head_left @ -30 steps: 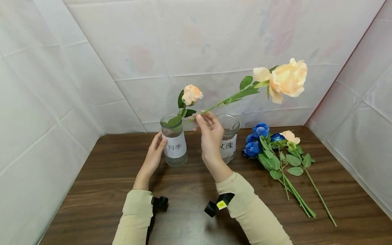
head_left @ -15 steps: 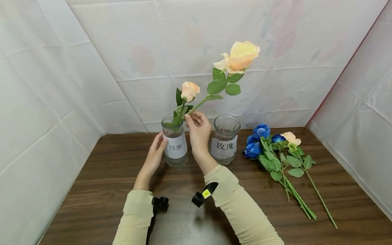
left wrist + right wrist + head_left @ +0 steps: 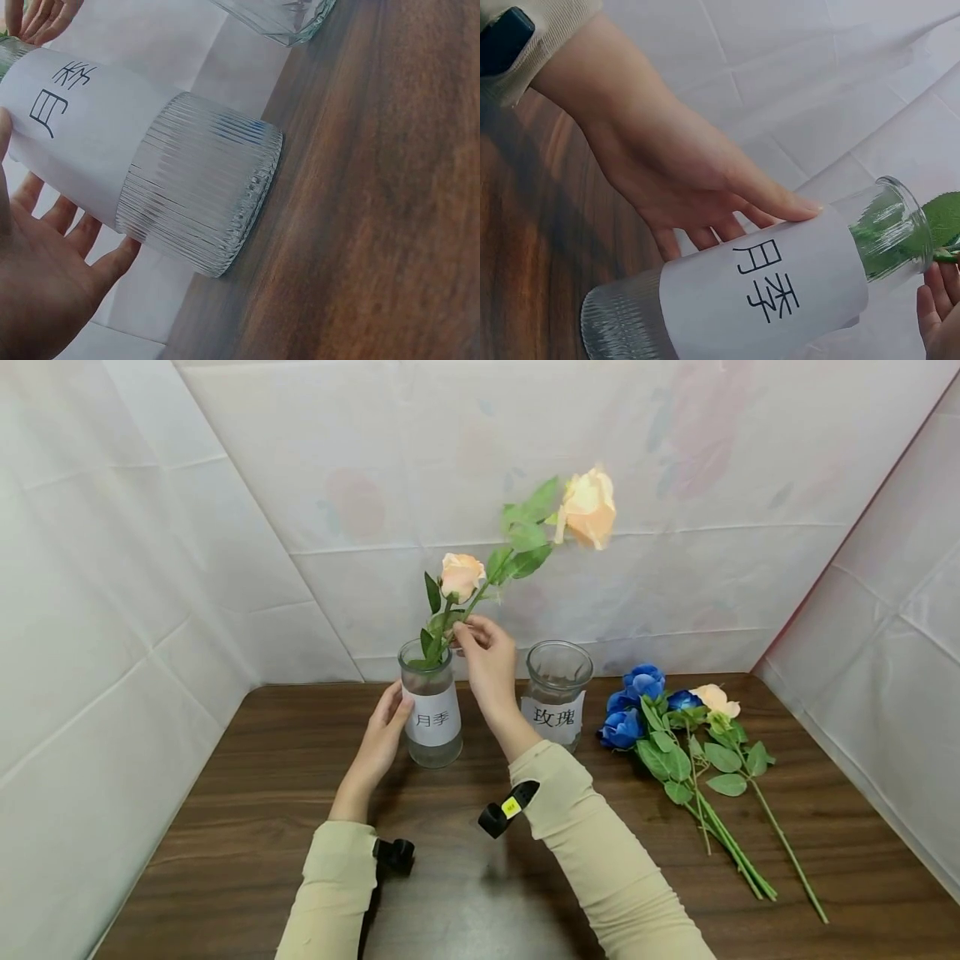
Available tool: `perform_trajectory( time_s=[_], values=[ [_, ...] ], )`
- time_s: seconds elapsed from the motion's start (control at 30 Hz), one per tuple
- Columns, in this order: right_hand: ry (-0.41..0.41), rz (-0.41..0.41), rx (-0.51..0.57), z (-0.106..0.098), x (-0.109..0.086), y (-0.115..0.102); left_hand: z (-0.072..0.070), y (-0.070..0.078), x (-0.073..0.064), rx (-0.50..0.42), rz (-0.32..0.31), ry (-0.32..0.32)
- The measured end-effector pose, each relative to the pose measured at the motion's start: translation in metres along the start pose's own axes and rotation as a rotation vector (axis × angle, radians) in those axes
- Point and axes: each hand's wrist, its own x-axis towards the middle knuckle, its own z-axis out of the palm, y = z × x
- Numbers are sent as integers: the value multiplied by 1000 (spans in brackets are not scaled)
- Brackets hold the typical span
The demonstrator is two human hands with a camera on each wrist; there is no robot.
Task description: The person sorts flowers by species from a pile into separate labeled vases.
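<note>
My left hand (image 3: 381, 731) holds a ribbed glass vase (image 3: 437, 753) from its left side, thumb on the white label (image 3: 765, 285) and fingers behind. A peach rose (image 3: 462, 575) stands in that vase, its leaves (image 3: 881, 232) inside the neck. Just over the rim, my right hand (image 3: 491, 670) pinches the green stem of a longer peach rose (image 3: 588, 510) between thumb and fingers. This bloom leans up and to the right, slightly blurred. The lower end of its stem is hidden behind the fingers and leaves.
To the right stands a second labelled glass vase (image 3: 557, 718), partly overlapped by my right forearm. Blue roses (image 3: 622, 727) and another peach rose (image 3: 716, 700) lie on the right of the dark wooden table (image 3: 247, 827). White cloth (image 3: 330, 485) hangs behind and at the sides.
My right hand has moved left with the long rose, to the vase's mouth. The bloom has swung left and the stem stands steeper. My left hand has stayed on the vase.
</note>
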Motion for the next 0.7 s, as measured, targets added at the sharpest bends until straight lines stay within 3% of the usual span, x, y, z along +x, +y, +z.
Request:
perform_trajectory(
  time_s=[0.2, 0.47, 0.7],
  values=[
    [-29, -25, 8, -1, -1, 0, -1, 1, -1, 9, -10, -2],
    [37, 104, 166, -4, 0, 0, -1, 1, -2, 5, -14, 7],
    [63, 87, 175, -6, 0, 2, 0, 1, -1, -6, -10, 7]
  ],
)
